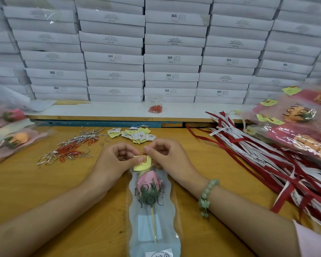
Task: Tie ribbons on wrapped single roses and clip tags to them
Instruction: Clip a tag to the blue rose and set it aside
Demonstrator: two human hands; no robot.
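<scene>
One wrapped rose (pixel 150 193), bloom (pixel 148 179) seemingly away.

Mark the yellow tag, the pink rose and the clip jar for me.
yellow tag (pixel 142 165): head view, lower half with the writing.
pink rose (pixel 148 179): head view, middle of the bud.
clip jar (pixel 156 101): head view, clear wall above the red clips.
</scene>
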